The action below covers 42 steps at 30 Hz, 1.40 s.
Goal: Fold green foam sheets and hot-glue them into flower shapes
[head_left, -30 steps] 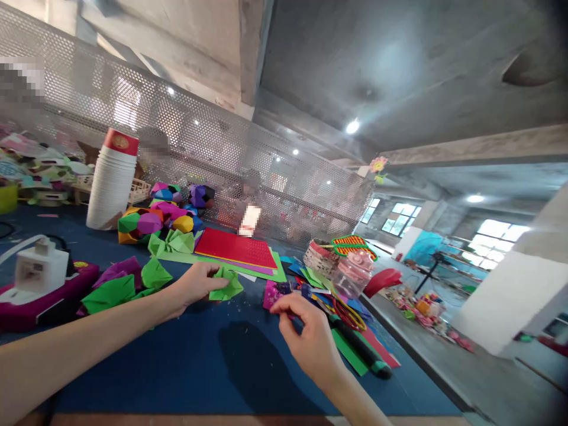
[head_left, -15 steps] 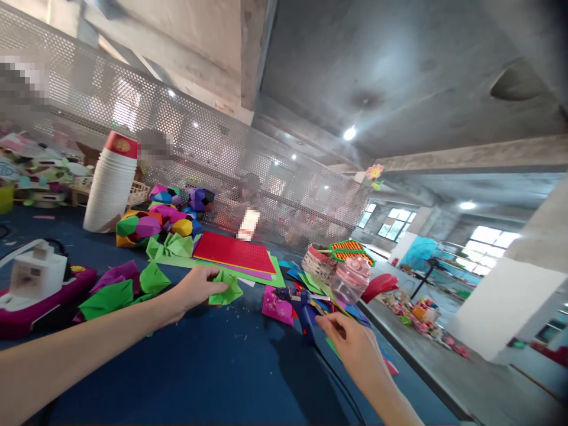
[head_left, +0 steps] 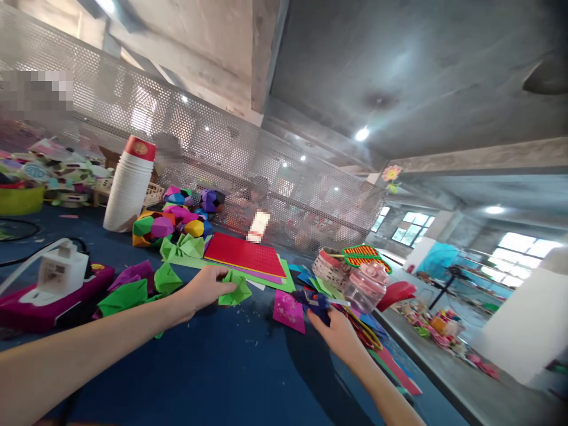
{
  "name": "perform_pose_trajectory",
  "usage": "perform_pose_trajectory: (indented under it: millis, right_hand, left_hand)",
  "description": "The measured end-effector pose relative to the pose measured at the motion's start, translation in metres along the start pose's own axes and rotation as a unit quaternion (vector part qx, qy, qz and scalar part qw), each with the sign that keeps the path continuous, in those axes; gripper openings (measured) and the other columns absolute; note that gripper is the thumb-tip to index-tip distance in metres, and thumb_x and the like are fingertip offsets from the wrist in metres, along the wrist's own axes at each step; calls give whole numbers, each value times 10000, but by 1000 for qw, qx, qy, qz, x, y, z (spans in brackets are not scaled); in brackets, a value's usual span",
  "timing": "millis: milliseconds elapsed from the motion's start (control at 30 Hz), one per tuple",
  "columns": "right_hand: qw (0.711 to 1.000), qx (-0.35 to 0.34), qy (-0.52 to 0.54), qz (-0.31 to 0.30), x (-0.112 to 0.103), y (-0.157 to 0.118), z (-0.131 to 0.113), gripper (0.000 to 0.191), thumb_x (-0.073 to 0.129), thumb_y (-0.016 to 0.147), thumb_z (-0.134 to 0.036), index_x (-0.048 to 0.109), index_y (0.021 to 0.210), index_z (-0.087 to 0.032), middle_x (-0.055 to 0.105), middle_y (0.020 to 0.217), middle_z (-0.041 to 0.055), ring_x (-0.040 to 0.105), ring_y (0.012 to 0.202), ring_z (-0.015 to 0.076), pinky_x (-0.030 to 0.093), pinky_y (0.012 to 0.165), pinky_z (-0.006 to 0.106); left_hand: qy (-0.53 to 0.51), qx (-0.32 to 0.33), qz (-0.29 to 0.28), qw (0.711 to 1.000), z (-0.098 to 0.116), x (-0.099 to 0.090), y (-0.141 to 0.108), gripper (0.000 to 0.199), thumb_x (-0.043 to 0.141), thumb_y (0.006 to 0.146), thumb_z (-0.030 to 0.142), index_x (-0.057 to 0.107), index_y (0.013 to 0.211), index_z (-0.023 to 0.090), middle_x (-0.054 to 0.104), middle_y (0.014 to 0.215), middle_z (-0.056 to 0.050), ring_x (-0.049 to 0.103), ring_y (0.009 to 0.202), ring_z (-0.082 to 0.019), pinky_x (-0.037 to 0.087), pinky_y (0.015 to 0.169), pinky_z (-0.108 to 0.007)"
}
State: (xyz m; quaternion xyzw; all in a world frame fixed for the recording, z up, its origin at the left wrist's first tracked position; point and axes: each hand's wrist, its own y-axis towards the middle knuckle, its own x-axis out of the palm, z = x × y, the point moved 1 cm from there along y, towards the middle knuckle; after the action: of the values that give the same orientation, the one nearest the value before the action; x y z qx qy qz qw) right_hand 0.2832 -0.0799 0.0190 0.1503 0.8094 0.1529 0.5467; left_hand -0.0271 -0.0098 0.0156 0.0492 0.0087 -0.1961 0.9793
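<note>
A folded piece of green paper (head_left: 237,289) is pinched in the fingers of my left hand (head_left: 206,293), just above the blue table. My right hand (head_left: 337,332) is wrapped round the handle of a dark blue hot glue gun (head_left: 316,300), whose nozzle points left over a magenta paper square (head_left: 289,315) marked with glue spots. A white glue stick juts from the gun's back end. Left of my left hand lie folded green and purple papers (head_left: 126,297). Behind it is a stack of coloured sheets topped with red (head_left: 244,255).
A magenta power strip (head_left: 20,305) with a white plug stands at left. Farther back are a tall stack of paper cups (head_left: 128,186) and colourful paper balls (head_left: 153,228). On the right stand a woven basket (head_left: 328,269) and a clear pink-lidded bottle (head_left: 366,289) by the table edge.
My right hand has moved to the glue gun, closed round its handle and tilted it. My left hand still holds the green paper. The view has shifted slightly left.
</note>
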Motion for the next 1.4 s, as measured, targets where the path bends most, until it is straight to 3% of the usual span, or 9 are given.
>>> perform_pose_trajectory:
  millis: [100, 200, 367, 467, 633, 767, 900, 1067, 1400]
  right_hand:
    - [998, 14, 4, 63, -12, 5, -10, 400, 484, 832, -479, 693, 838, -138, 703, 752, 99, 662, 752, 284, 498, 683, 366]
    - [993, -43, 43, 101, -14, 13, -35, 347, 496, 845, -447, 687, 877, -160, 706, 785, 77, 658, 784, 258, 502, 718, 354]
    - [984, -156, 72, 52, 15, 22, -87, 282, 512, 870, -418, 669, 860, -184, 688, 774, 53, 635, 719, 218, 512, 684, 325]
    - [971, -211, 86, 67, 35, 20, -102, 240, 528, 872, -374, 663, 924, -183, 694, 885, 77, 642, 840, 233, 511, 776, 339]
    - [967, -230, 94, 56, 46, 10, -95, 213, 534, 870, -352, 649, 955, -194, 684, 920, 81, 643, 869, 230, 518, 797, 348]
    - [965, -237, 66, 87, 42, 5, -88, 207, 545, 862, -376, 640, 936, -207, 679, 927, 77, 635, 883, 239, 515, 797, 366]
    - [964, -259, 45, 52, 39, 2, -89, 136, 536, 882, -341, 594, 869, -218, 657, 851, 45, 617, 816, 206, 496, 745, 326]
    - [962, -269, 23, 33, 38, 0, -92, 94, 541, 885, -305, 562, 862, -216, 635, 841, 33, 588, 815, 204, 461, 743, 327]
    - [960, -275, 9, 52, 40, 1, -89, 114, 536, 895, -327, 553, 893, -214, 631, 867, 48, 590, 837, 215, 458, 748, 331]
  left_hand:
    - [8, -5, 15, 1000, 4, 1, -2, 195, 672, 641, 296, 652, 745, 133, 675, 662, -22, 629, 581, -167, 509, 548, -276]
    - [-1, -14, 18, 1000, 3, 1, 0, 263, 694, 628, 342, 660, 780, 130, 686, 703, -37, 631, 620, -173, 523, 553, -286]
    - [-13, -12, 36, 999, -2, -6, 5, 317, 707, 603, 374, 672, 797, 126, 684, 720, -43, 628, 671, -178, 538, 566, -292]
    - [-17, -10, 45, 999, -5, -10, 8, 276, 687, 608, 347, 666, 775, 128, 673, 679, -34, 614, 623, -167, 531, 552, -289]
    - [14, 4, 49, 999, -6, -7, 9, 178, 644, 630, 312, 638, 697, 147, 644, 627, -10, 578, 561, -139, 473, 512, -247]
    - [104, 37, 64, 992, -6, -5, 9, 182, 607, 643, 309, 522, 551, 177, 472, 473, 52, 437, 459, -96, 313, 439, -213]
    - [216, 97, 77, 969, -11, -9, 15, 262, 585, 649, 320, 414, 496, 193, 305, 452, 71, 313, 450, -87, 201, 457, -240]
    - [282, 128, 89, 947, -15, -11, 18, 260, 551, 657, 302, 369, 502, 199, 263, 486, 64, 294, 481, -98, 173, 493, -259]
    - [300, 126, 67, 943, -14, -9, 16, 263, 533, 680, 300, 355, 516, 198, 257, 501, 63, 283, 482, -96, 158, 508, -261]
